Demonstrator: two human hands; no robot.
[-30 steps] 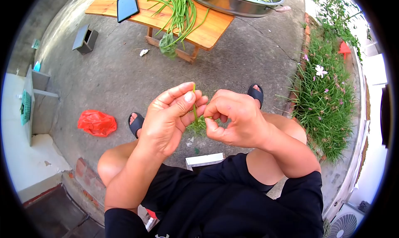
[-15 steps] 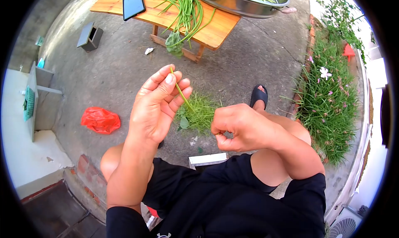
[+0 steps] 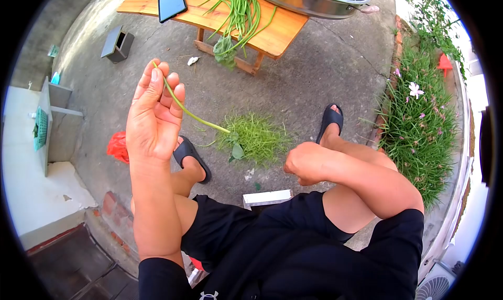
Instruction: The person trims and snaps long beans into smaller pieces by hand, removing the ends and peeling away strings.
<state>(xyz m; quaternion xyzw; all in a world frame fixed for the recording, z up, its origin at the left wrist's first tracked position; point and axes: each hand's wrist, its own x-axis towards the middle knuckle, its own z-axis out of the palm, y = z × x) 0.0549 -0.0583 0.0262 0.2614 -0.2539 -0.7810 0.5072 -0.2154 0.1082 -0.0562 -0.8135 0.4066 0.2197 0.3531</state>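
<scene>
Between the thumb and fingers of my left hand (image 3: pixel 153 114), raised at the left, is one end of a thin green stem (image 3: pixel 196 118). The stem curves down to the right, its other end over the heap of fine green strips (image 3: pixel 262 137) on the concrete. A small leaf (image 3: pixel 237 152) lies at that heap's near edge. My right hand (image 3: pixel 309 163) is closed above my right leg, apart from the stem; whatever its fingers hold is hidden. Farther off, a bundle of long green stems (image 3: pixel 242 12) lies on a wooden bench (image 3: pixel 283 35), a wilted leaf hanging over the edge.
A metal basin (image 3: pixel 309 7) with more stems and a dark phone (image 3: pixel 172 4) sit on the bench. A red plastic bag (image 3: pixel 118 147) and a grey box (image 3: pixel 117 44) are on the left ground. The flower bed (image 3: pixel 419 132) borders the right side.
My left hand has moved left and up with the stem, and more of the stem's length shows. My right hand has shifted right and slightly down, widening the gap between my hands.
</scene>
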